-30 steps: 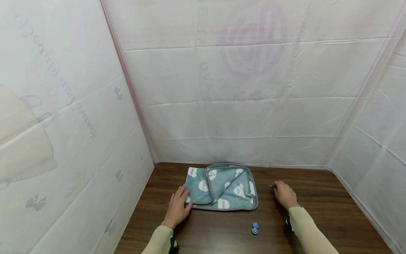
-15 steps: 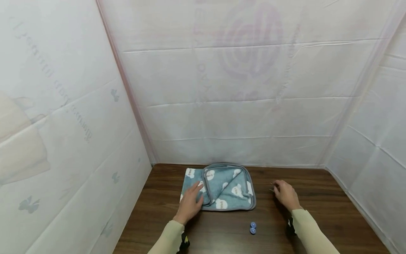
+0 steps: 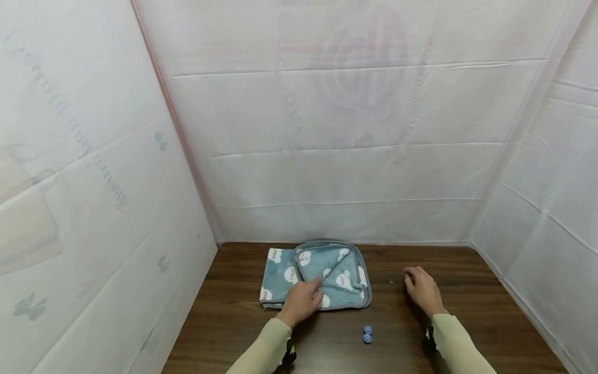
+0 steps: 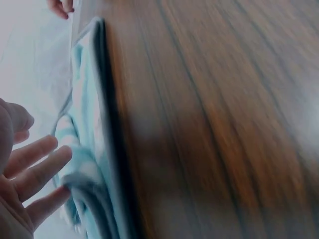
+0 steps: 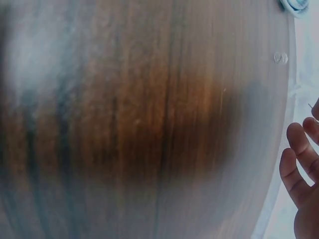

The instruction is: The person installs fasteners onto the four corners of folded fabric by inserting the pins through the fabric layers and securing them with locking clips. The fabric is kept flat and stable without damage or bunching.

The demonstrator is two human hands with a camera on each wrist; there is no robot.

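Observation:
A folded blue-grey blanket [image 3: 345,293] with white cloud prints and a grey edging lies flat near the back of the table. My left hand [image 3: 300,303] is over its front edge. In the left wrist view, the fingers [image 4: 42,172] spread loosely beside the blanket's folded edge [image 4: 94,194], gripping nothing. To the right, my right hand [image 3: 422,290] stays low over the wood, thumb and forefinger together. A thin metallic tip [image 5: 310,105] sticks out by those fingertips in the right wrist view; most of this thing is hidden.
Two small round blue button-like pieces [image 3: 367,334] lie in front of the blanket on the dark wood table [image 3: 336,353]. A tiny speck [image 3: 391,281] shows between blanket and right hand. White sheet walls [image 3: 327,208] enclose the back and sides.
My left hand has slid rightward along the blanket's front edge, from its left corner to near its middle. The right hand has barely moved; its thin prongs no longer show clearly in the head view.

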